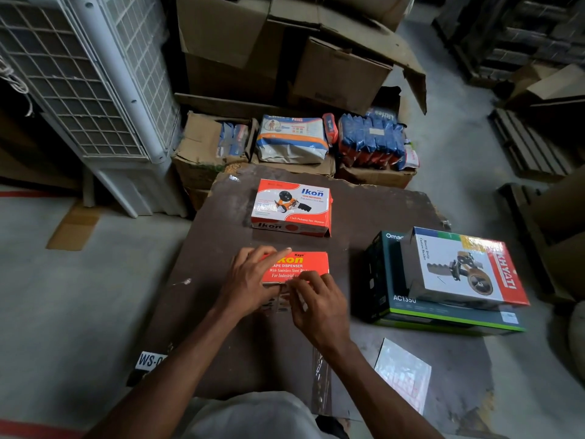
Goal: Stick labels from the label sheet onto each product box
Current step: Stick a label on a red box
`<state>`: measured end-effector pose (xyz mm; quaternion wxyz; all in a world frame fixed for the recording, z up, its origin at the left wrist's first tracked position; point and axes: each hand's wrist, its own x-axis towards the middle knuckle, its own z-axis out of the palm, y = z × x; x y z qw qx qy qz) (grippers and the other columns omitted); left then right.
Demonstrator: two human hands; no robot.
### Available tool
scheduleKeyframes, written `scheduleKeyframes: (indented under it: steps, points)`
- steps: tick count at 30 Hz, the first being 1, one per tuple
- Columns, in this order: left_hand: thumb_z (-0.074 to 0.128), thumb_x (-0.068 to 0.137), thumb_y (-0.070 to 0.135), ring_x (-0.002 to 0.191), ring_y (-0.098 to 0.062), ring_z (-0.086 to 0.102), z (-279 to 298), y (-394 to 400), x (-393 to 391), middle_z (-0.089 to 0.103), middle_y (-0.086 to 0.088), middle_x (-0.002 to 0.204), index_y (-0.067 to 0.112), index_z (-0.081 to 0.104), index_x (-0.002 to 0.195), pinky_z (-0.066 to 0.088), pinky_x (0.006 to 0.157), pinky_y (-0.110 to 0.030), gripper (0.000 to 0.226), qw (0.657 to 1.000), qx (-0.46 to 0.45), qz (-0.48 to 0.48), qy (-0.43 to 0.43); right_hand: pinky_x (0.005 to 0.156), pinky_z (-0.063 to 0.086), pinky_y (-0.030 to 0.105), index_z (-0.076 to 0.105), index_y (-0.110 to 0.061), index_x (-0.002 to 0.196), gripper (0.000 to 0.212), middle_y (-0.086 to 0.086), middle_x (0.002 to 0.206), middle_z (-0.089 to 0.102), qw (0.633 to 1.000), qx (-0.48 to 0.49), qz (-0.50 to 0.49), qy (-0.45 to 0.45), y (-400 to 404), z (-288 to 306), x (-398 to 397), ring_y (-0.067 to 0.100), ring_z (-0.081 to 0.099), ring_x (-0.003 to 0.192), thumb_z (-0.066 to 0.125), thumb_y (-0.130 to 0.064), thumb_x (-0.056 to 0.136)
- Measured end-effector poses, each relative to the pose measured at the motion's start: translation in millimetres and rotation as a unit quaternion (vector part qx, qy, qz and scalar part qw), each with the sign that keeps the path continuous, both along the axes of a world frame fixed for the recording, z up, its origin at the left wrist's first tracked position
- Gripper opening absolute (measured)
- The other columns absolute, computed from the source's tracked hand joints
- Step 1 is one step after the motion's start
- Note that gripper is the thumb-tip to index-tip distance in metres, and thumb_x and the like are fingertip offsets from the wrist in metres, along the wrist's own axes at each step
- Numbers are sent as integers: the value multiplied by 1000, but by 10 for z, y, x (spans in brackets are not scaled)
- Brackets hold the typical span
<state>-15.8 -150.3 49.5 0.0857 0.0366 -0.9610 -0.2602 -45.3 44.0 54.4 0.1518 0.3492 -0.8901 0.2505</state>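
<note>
My left hand (250, 280) flat on near Ikon box (300, 266), fingers straight; right hand (316, 302) pinches label (286, 288) at box's near edge; label sheet (403, 373) right of grip.

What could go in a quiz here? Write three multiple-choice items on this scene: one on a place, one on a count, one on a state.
1. Where does the Khyati box lie?
A. on the dark box
B. on the label sheet
C. under the far Ikon box

2. How many orange Ikon boxes are on the board?
A. one
B. two
C. four

3. What is the left hand doing?
A. hanging off the board
B. resting on the near Ikon box
C. lifting the label sheet

Key: 1 A, it sits on top of the dark box at right. 2 B, one far, one near. 3 B, its fingers lie across the box top, while the right hand works at its front edge.
</note>
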Motion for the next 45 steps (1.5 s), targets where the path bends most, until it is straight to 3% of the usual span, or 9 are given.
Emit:
scheduleKeyframes:
  steps: [8, 13, 20, 26, 31, 33, 38, 45]
  points:
    - [82, 77, 44, 118, -13, 37, 20, -7, -18, 48, 12, 132, 46, 37, 151, 45, 98, -36, 87, 1000, 3, 2, -6, 83, 49, 29, 63, -22, 121, 36, -6, 115, 62, 996, -12, -16, -87, 29, 117, 63, 16, 55, 99, 68, -34, 88]
    - [83, 77, 43, 119, -12, 36, 5, -6, -10, 48, 11, 133, 46, 36, 151, 46, 98, -37, 88, 1000, 7, 3, -8, 73, 51, 36, 67, -23, 106, 14, -7, 107, 65, 996, -42, -16, -77, 24, 90, 13, 17, 56, 90, 64, -27, 94]
    - [82, 77, 43, 117, -13, 38, -2, -9, -19, 47, 14, 132, 47, 36, 151, 47, 97, -37, 87, 1000, 6, 3, -7, 67, 42, 29, 69, -31, 105, 16, -7, 105, 60, 999, 45, -20, -11, -58, 50, -84, 18, 53, 87, 65, -42, 94]
    - [81, 78, 45, 119, -11, 35, 22, -20, -24, 46, 15, 134, 47, 36, 151, 44, 99, -35, 85, 1000, 15, 2, -8, 67, 38, 27, 70, -35, 108, 23, -9, 105, 61, 997, 62, -10, -33, -28, 9, -169, 19, 55, 86, 66, -43, 87]
    - [79, 78, 51, 118, -11, 35, 42, -13, -25, 46, 14, 134, 47, 37, 151, 44, 98, -33, 84, 1000, 22, 1, -3, 71, 51, 30, 69, -35, 116, 28, -11, 107, 64, 997, 15, 19, -79, 32, 68, -239, 16, 59, 90, 70, -45, 90]
    - [77, 79, 55, 118, -10, 35, 36, -13, -30, 46, 14, 134, 46, 38, 151, 45, 97, -33, 82, 1000, 22, -1, -1, 71, 52, 29, 69, -36, 115, 25, -13, 108, 65, 996, 11, 23, -85, 37, 115, -248, 13, 60, 92, 66, -48, 94]
    - [82, 77, 43, 118, -9, 33, 18, -31, -30, 45, 14, 134, 46, 37, 151, 44, 100, -35, 87, 1000, 24, 1, -14, 57, 50, 35, 73, -36, 101, 13, -11, 98, 64, 998, 44, 21, -31, -12, 60, -281, 16, 59, 81, 65, -44, 95]
    - [83, 77, 41, 121, -9, 32, 11, -36, -31, 45, 13, 136, 46, 35, 152, 45, 101, -38, 89, 999, 31, 1, -24, 56, 50, 33, 73, -36, 101, 14, -15, 102, 66, 999, 34, 22, -28, -6, 61, -303, 14, 58, 88, 62, -44, 96]
